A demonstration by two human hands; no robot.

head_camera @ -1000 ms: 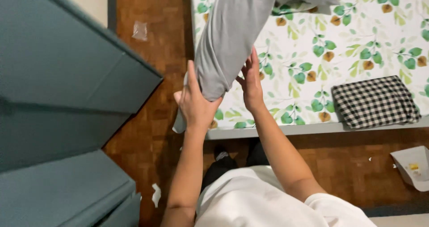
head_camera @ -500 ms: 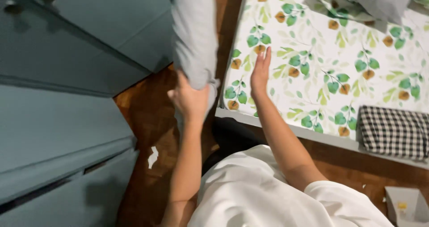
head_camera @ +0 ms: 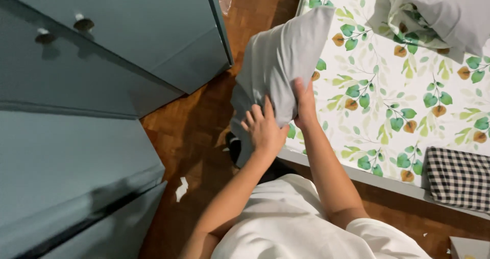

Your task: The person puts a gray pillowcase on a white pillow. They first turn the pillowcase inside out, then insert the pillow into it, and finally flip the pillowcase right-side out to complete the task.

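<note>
In the middle of the frame, a person in a white shirt is holding a grey pillow (head_camera: 278, 65) up over the left edge of the bed (head_camera: 388, 101). The left hand (head_camera: 264, 130) is pressing flat against the lower part of the pillow, fingers spread wide rather than closed. The right hand (head_camera: 305, 103) is gripping the pillow's right side, with its fingers tucked behind the fabric, so I cannot tell how tight that grip is. The pillow is tilting, its top corner pointing toward the upper middle. The bed sheet is showing a leaf print. A second grey pillow (head_camera: 449, 11) is lying in the upper right, and a black-and-white checked cloth (head_camera: 457, 177) is sitting at lower right. Teal drawers (head_camera: 102, 60) are filling the left side, above a wooden parquet floor (head_camera: 196, 131).
</note>
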